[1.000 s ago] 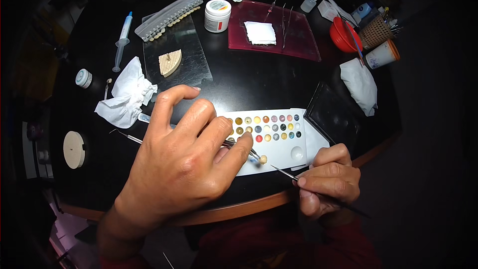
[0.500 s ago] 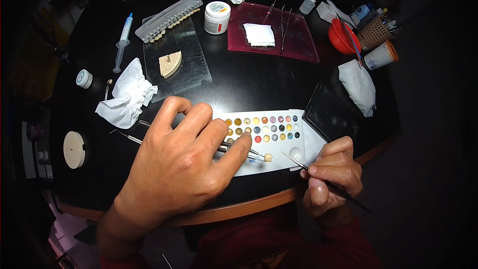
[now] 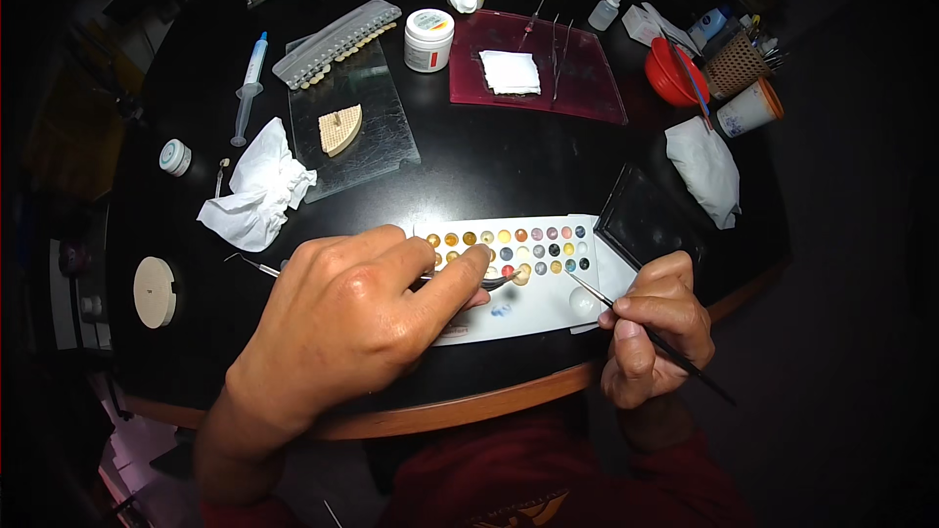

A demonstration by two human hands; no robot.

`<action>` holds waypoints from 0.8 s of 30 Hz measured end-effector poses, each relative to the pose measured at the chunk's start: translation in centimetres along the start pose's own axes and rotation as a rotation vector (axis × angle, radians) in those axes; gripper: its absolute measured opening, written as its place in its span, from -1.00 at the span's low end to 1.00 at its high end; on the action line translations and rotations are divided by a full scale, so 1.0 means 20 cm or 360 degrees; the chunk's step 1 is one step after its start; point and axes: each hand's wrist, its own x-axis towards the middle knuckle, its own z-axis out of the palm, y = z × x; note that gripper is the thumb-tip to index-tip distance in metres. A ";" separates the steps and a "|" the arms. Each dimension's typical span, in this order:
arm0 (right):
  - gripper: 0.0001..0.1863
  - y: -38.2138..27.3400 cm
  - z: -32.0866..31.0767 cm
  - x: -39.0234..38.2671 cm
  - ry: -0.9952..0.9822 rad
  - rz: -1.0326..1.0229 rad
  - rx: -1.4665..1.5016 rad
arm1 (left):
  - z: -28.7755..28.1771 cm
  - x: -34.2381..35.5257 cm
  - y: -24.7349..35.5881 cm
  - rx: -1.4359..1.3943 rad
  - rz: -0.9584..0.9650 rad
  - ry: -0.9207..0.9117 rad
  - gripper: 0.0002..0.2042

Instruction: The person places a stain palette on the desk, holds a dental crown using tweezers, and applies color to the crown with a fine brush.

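Note:
My left hand [image 3: 357,308] is closed over the near left of a white paint palette [image 3: 533,318] with rows of coloured wells. Dark tweezers [image 3: 497,284] stick out from its fingers, and a small cream tooth crown [image 3: 523,277] is at their tip, above the wells. On the right, my right hand [image 3: 657,332] pinches a thin dark-handled brush [image 3: 696,374]. The brush tip points left over the palette's right part, a short way from the crown. A thin metal tool with a hooked end [image 3: 256,266] shows left of my left hand; its other end is hidden.
A crumpled white tissue [image 3: 254,200], a glass slab [image 3: 377,142] bearing a beige honeycomb block [image 3: 339,129], and a syringe [image 3: 248,93] lie left. Behind stand a white jar [image 3: 428,41] and a dark red tray [image 3: 577,103]. The black palette lid [image 3: 655,225] lies right, a red bowl [image 3: 673,73] beyond.
My left hand has turned, its fingers folding lower, and the crown has shifted slightly away from me. The brush tip has also moved farther up the palette. The view has shifted slightly.

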 end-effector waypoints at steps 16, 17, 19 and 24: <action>-0.88 0.01 -0.05 -0.09 0.0077 0.0354 0.0021 | -0.05 0.00 0.07 -0.0370 -0.0265 -0.0078 -0.71; -0.89 0.01 -0.06 -0.10 0.0094 0.0445 0.0042 | -0.05 0.01 0.07 -0.0367 -0.0282 -0.0067 -0.67; -0.90 -0.01 -0.06 -0.11 0.0133 0.0475 0.0044 | -0.07 0.01 0.09 -0.0359 -0.0247 -0.0086 -0.59; -0.88 -0.01 -0.06 -0.13 0.0181 0.0586 0.0037 | -0.04 0.01 0.11 -0.0148 -0.0209 -0.0033 -0.64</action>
